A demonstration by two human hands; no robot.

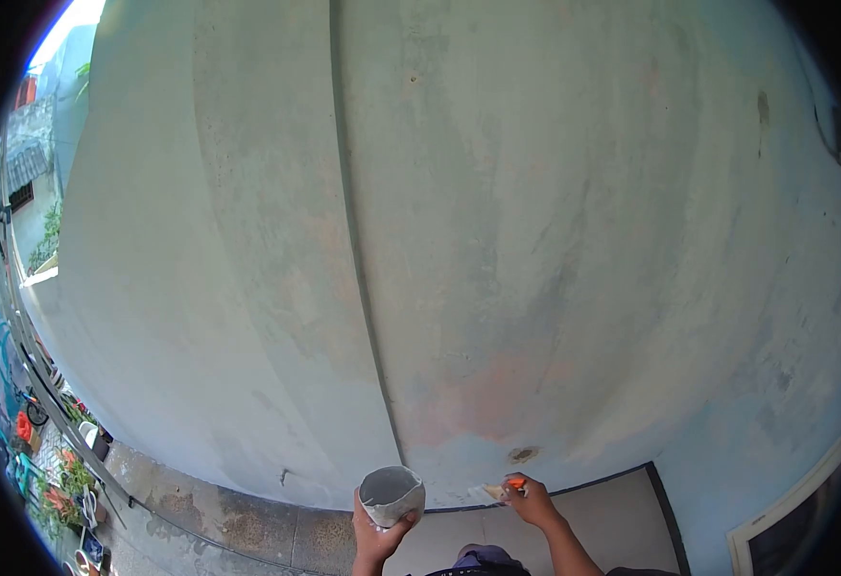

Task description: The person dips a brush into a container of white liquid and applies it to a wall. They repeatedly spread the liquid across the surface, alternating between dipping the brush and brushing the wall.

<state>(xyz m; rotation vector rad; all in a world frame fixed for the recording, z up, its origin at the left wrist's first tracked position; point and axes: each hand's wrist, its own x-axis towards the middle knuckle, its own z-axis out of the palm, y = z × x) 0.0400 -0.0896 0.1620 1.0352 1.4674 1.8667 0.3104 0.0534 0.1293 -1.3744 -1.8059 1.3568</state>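
My left hand [378,540] is wrapped round a paint-smeared pot [403,508], its fingers on the side and low down. Greyish paint shows inside, and the rim looks uneven. To the right of it, my right hand [534,502] grips a paintbrush [493,492] with an orange handle, pale bristles pointing left toward the pot. Ahead of both hands rises a large pale green-grey wall [497,240], with a pinkish patch and a small brown damaged spot [524,454] just above my right hand.
A narrow vertical pipe or ridge [351,211] runs down the wall. At the right, a bluish side wall [718,470] meets it above a framed opening [794,514]. Grey floor tiles [593,518] lie below. Potted plants [70,480] and a bicycle stand far left.
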